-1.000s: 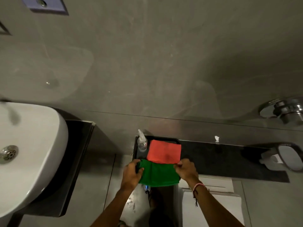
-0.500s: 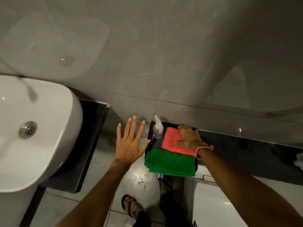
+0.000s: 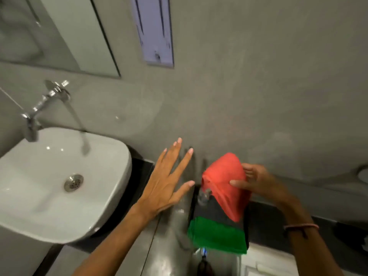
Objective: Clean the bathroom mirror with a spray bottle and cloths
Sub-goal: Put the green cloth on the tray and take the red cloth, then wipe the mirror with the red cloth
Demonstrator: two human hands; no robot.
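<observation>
My right hand (image 3: 258, 182) grips a red cloth (image 3: 225, 184) and holds it lifted above a dark tray (image 3: 215, 210). A folded green cloth (image 3: 217, 234) lies on the tray's near end. A small clear spray bottle (image 3: 204, 196) stands at the tray's far left corner, partly hidden behind the red cloth. My left hand (image 3: 167, 180) hovers flat with fingers spread, left of the tray and holding nothing. The mirror (image 3: 49, 30) hangs on the wall at the upper left, above the sink.
A white basin (image 3: 49, 182) with a chrome tap (image 3: 41, 108) sits at the left on a dark counter. A pale lilac panel (image 3: 155, 30) is fixed to the grey wall. A dark ledge (image 3: 318, 212) runs to the right behind the tray.
My right hand has closed on the red cloth and raised it off the tray. The view has tilted up, bringing the mirror and tap into sight. My left hand stays spread.
</observation>
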